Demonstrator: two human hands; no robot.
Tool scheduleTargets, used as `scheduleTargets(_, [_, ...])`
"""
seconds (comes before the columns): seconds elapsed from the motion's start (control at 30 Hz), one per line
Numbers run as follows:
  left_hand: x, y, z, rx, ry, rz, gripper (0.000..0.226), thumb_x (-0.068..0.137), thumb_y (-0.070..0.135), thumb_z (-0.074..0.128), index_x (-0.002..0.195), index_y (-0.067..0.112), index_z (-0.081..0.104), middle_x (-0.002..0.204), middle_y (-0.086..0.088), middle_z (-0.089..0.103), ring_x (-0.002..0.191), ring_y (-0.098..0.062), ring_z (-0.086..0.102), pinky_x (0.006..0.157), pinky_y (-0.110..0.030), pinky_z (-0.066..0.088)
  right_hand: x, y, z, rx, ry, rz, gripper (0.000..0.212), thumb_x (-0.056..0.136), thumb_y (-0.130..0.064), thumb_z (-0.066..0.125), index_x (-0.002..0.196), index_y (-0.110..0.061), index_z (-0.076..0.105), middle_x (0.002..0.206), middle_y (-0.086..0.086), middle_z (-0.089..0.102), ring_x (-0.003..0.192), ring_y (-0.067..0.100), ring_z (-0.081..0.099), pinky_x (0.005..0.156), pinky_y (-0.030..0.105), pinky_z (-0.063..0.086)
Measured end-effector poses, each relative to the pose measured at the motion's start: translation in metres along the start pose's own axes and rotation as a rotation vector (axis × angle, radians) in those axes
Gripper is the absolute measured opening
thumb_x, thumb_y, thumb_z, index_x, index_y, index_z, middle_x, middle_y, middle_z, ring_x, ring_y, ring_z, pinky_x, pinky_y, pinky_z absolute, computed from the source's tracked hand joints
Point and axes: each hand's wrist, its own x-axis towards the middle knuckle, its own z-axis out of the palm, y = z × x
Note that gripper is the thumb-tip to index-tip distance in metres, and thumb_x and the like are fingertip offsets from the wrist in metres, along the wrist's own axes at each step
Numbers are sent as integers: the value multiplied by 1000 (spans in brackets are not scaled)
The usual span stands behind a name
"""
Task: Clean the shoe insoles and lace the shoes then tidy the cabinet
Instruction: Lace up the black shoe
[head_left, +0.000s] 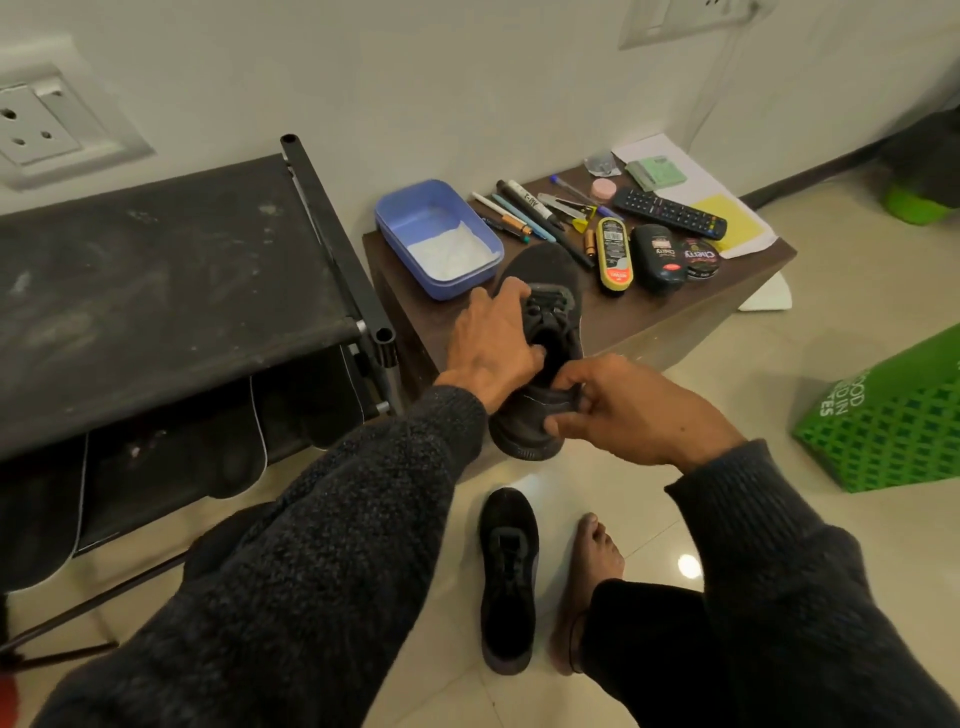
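Shoe (540, 410) upright at near tabletop (649, 317) edge, long axis running away toward insole (540, 265), heel nearest; left hand (491, 345) gripping laced tongue, right hand (631, 410) pinching heel collar, hands close together, second shoe (508, 579) on floor below.

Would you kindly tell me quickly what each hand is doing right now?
Left hand: grips the laced front of the black shoe.
Right hand: pinches that shoe's heel collar.
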Motion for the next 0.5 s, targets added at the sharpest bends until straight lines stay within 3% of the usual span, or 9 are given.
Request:
scheduleTargets(0.17, [-57, 2, -34, -74, 43, 146, 55, 85, 19, 69, 134, 34, 52, 115, -1, 50, 98, -21, 60, 97, -41, 52, -31, -8, -8, -21, 158, -4, 15, 96, -33, 66, 110, -29, 64, 81, -8, 63, 76, 7, 58, 60, 24, 39])
scheduleTargets(0.23, [-90, 2, -47, -39, -28, 196, 50, 82, 13, 67, 128, 32, 61, 117, 0, 53, 89, -15, 59, 91, -36, 53, -54, -19, -12, -44, 164, -20, 17, 96, -35, 65, 111, -28, 64, 84, -6, 65, 76, 8, 60, 61, 27, 42])
scheduleTargets(0.33, [-135, 11, -67, -17, -165, 320, 52, 84, 15, 71, 134, 27, 61, 128, 4, 58, 77, 2, 53, 82, -15, 44, -95, -38, -21, -12, 109, -28, 15, 98, -38, 62, 109, -28, 62, 88, -2, 69, 71, 11, 68, 67, 35, 54])
scheduleTargets(0.4, [-160, 16, -79, -25, -174, 381, 49, 86, 24, 75, 133, 25, 62, 126, 9, 62, 72, 14, 52, 72, -4, 37, -124, -51, -26, 24, 49, -33, 15, 99, -39, 61, 109, -28, 61, 87, -4, 70, 67, 11, 70, 69, 39, 59])
scheduleTargets(0.5, [-185, 22, -95, -126, -229, 381, 41, 87, 36, 78, 125, 26, 65, 113, 15, 67, 75, 22, 56, 69, -3, 41, -160, -67, -31, 84, -28, -73, 19, 99, -38, 61, 111, -24, 61, 87, -2, 70, 70, 16, 72, 70, 43, 61])
